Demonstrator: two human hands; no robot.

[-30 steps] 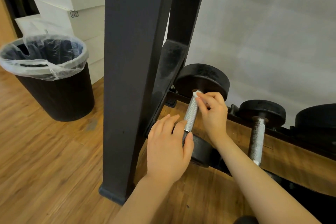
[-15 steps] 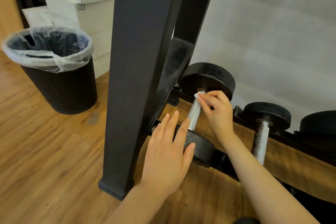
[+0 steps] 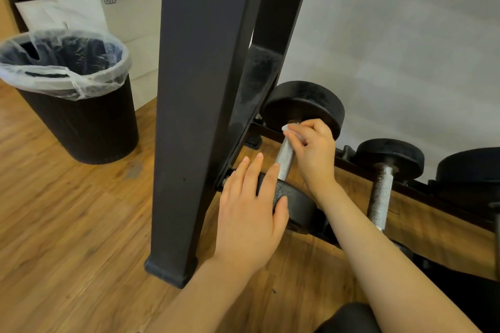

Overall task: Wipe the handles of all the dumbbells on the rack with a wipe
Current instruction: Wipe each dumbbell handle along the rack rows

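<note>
Since the earlier frames, little is changed at the dumbbell itself; the view is shifted so that the lined trash bin (image 3: pixel 67 89) sits further left and the rack upright (image 3: pixel 194 105) looms larger, while the wipe is kept at the far end of the handle.

Taken from the left, the left hand (image 3: pixel 251 213) is laid flat, fingers straight and relaxed, over the near head of the first dumbbell (image 3: pixel 295 205), which is steadied on the bottom tier of the rack but not grasped. Just to its right, the knurled handle (image 3: pixel 284 159) is seen bare along its lower length. At its upper end, beside the far head, the white wipe (image 3: pixel 288 128) is pinched against the metal by the curled fingers of the right hand (image 3: pixel 313 151).

The step in hand is judged to be the wiping of this first handle. A stroke down the bar toward the near head is called for next, with the head held still. The second dumbbell handle (image 3: pixel 380 197), further right, appears not yet reached.
</note>
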